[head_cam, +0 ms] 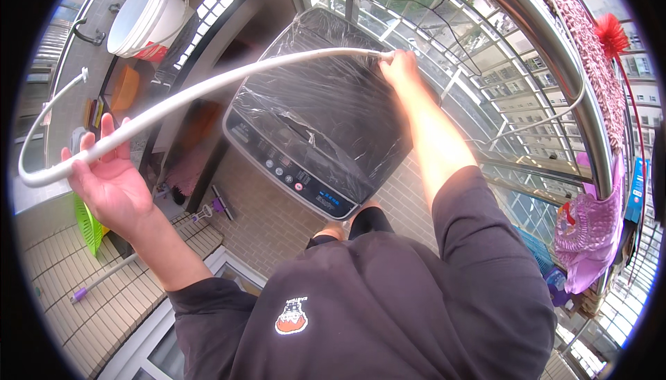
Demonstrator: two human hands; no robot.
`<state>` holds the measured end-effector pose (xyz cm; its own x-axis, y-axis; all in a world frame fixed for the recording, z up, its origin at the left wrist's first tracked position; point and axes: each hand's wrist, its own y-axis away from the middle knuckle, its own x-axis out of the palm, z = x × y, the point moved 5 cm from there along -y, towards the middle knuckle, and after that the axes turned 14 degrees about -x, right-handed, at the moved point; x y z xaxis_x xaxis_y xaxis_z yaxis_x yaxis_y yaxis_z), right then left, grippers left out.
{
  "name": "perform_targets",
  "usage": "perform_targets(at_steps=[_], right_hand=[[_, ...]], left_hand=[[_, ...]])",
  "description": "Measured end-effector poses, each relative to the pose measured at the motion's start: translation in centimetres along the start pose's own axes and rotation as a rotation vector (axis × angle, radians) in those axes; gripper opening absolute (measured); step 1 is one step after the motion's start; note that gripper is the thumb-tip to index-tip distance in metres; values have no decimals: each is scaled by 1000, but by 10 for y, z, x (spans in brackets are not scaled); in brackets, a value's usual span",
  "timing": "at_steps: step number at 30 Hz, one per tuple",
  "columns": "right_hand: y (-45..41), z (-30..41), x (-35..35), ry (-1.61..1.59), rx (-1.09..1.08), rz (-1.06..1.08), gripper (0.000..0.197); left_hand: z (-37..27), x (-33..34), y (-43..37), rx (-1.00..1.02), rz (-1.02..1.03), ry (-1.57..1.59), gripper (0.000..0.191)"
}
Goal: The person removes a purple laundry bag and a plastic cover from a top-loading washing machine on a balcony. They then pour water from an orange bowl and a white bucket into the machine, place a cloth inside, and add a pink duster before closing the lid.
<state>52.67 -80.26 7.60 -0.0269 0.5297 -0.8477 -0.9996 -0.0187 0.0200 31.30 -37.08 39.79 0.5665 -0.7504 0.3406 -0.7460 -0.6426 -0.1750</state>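
A white flexible hose (208, 91) stretches between my hands above a top-loading washing machine (322, 109). My right hand (399, 70) grips the hose at its far end, over the machine's lid. On the left, my left hand (112, 182) holds the hose between the thumb and the raised fingers. Past that hand the hose loops back and ends in a white fitting (84, 74) in the air. Clear plastic film (343, 135) covers the dark lid. The control panel (286, 169) with its round buttons faces me.
A white bucket (148, 18) stands at the upper left near an orange container (125, 88). A green plastic basket (88, 224) is at the left. Metal railing (567, 62) and windows line the right, with a purple cloth (588, 239). A purple-ended squeegee (222, 203) is near the tiled floor.
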Motion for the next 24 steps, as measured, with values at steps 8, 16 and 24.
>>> perform_targets(at_steps=[8, 16, 24], right_hand=[[-1, 4, -21, -29, -56, 278, 48], [-21, -3, -48, 178, -786, 443, 43], [-37, 13, -44, 412, -1252, 462, 49]], left_hand=[[70, -109, 27, -188, -302, 160, 20], [137, -194, 53, -327, -553, 321, 44], [151, -203, 90, -300, -679, 358, 44]])
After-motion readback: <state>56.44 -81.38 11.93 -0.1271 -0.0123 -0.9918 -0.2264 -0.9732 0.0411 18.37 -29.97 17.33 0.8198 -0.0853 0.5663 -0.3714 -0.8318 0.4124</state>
